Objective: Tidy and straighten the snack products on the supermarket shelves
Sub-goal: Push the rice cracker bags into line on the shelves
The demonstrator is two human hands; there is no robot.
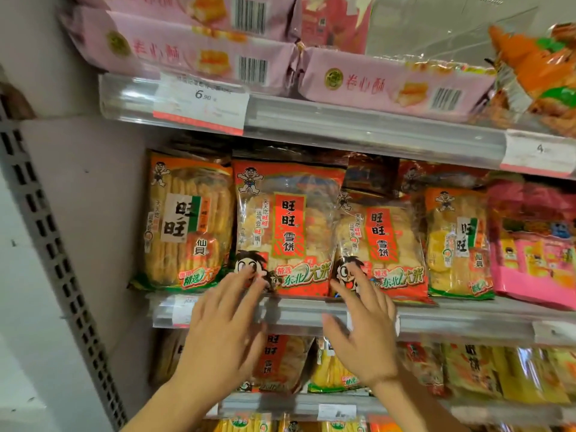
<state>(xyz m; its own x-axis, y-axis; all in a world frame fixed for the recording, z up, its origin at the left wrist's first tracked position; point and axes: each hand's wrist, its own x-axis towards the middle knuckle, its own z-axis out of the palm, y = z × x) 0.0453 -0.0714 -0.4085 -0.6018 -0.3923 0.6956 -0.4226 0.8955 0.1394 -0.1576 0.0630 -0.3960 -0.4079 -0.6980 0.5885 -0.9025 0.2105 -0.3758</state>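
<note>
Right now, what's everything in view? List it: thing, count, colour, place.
pink wrapped pastry packs: at least three, pink, top shelf
orange-green snack bag: one, top shelf right
white price tag: one, top shelf rail, reads 6.90
red rice cracker bags: two, red, middle shelf centre, upright
orange senbei bags: two, orange with green trim, flanking the red ones
pink snack packs: pink, middle shelf right, count unclear
yellow and red bags: several, lower shelf
hands: left and right, fingers spread, fingertips on the red bags' lower edges

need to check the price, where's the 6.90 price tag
In the head view the 6.90 price tag sits upper left, clipped to the top shelf's clear front rail, just below the pink biscuit packs.
</note>
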